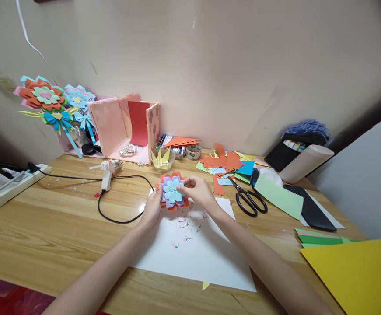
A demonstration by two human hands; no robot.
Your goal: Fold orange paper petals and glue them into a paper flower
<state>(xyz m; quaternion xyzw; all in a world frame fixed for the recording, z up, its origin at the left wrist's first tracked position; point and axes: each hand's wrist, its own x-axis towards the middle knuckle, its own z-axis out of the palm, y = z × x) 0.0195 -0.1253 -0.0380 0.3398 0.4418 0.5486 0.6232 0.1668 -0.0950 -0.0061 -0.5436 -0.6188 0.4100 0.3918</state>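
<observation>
A layered paper flower (173,191) is held up over a white sheet of paper (197,258). Its layers are orange at the back, purple in the middle and light blue on top. My left hand (153,206) grips the flower's left edge, thumb on the front. Fingers of my right hand (199,191) are pinched at the right side of the light blue layer, with the thumb against it. Small coloured scraps lie on the white sheet below. A white glue gun (108,173) stands to the left, its black cord curving close to my left hand.
Black-handled scissors (249,201) and a pile of paper offcuts (225,164) lie to the right. Behind are a clear bowl (162,159) with yellow paper pieces and a pink box (111,127). Finished paper flowers (47,96) stand at left; yellow card (357,271) is front right.
</observation>
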